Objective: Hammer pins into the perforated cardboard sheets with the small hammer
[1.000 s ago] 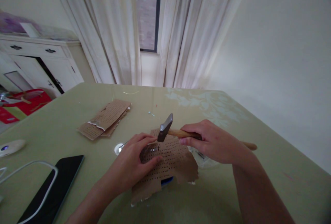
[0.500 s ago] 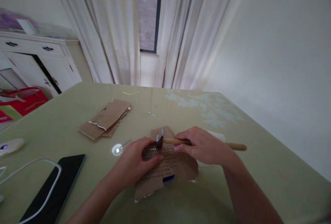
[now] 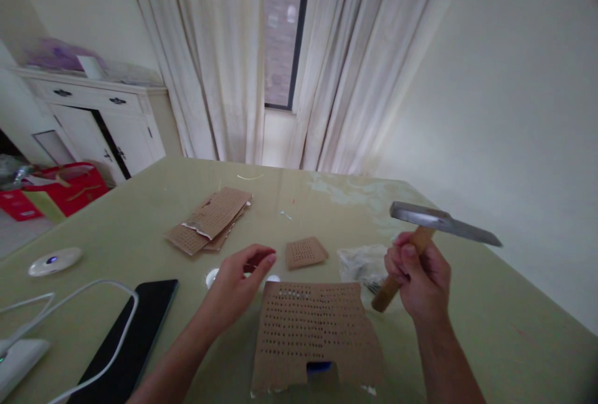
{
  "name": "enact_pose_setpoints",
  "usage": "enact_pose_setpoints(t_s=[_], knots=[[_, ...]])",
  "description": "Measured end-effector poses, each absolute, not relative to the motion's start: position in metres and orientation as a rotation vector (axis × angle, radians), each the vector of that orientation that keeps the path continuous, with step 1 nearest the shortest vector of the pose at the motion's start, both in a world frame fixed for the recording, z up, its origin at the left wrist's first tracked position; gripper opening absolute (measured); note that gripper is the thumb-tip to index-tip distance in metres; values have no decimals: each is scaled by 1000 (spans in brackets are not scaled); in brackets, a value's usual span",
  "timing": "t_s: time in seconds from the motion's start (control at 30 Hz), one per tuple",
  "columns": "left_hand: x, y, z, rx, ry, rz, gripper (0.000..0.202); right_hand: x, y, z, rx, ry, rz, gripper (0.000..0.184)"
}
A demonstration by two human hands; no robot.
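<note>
My right hand (image 3: 423, 279) is wrapped around the wooden handle of a hammer (image 3: 446, 222), held up over the right side of the table with its metal head on top. My left hand (image 3: 236, 276) hovers just beyond the upper left corner of a cardboard piece (image 3: 317, 323) punched with rows of holes. Its thumb and index fingertips come together in a pinch; anything between them is too small to make out. Several shiny spots line the top left row of the cardboard. Something blue shows through a notch at its near edge.
A small punched cardboard piece (image 3: 306, 253) lies beyond, beside a clear plastic bag (image 3: 362, 264) with dark thin pieces. More cardboard (image 3: 215, 217) is stacked at left. A white dish (image 3: 212, 277) is partly behind my left hand. A black tablet (image 3: 135, 335), white cable and white oval device (image 3: 55, 261) lie left.
My right hand has lifted the hammer off the cardboard, right and upright. My left hand has let go of the cardboard and moved to its far left corner. The cardboard sits nearer and straighter.
</note>
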State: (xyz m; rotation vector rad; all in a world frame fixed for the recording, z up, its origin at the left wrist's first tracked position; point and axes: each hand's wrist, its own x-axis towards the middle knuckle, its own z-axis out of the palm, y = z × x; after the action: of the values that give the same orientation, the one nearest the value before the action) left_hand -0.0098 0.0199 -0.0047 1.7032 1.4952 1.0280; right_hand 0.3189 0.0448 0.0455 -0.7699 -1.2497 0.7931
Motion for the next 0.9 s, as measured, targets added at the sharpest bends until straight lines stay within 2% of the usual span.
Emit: enact_pose_setpoints(t_s=[0.1,0.17,0.37,0.57,0.77,0.83,0.9], knots=[[-34,36,-21,1850,2029,806,29,313,49,31,-631,-1216,756,21],[-45,41,-32,1866,2141,726,25,310,50,25,-627,-1207,786,18],[-46,42,-52,1901,2130,670,13,307,51,17,-614,-1161,827,20],[-44,49,-54,1878,2004,886,17,303,64,15,-713,-1056,835,42],[-18,44,-19,1801,1711,1230,37,296,84,21,-773,-1031,924,55],[-3,35,6,1759,1420,1345,32,293,87,22,-781,-1007,941,57],[12,26,33,1866,1211,1171,25,291,86,23,-780,-976,931,58]])
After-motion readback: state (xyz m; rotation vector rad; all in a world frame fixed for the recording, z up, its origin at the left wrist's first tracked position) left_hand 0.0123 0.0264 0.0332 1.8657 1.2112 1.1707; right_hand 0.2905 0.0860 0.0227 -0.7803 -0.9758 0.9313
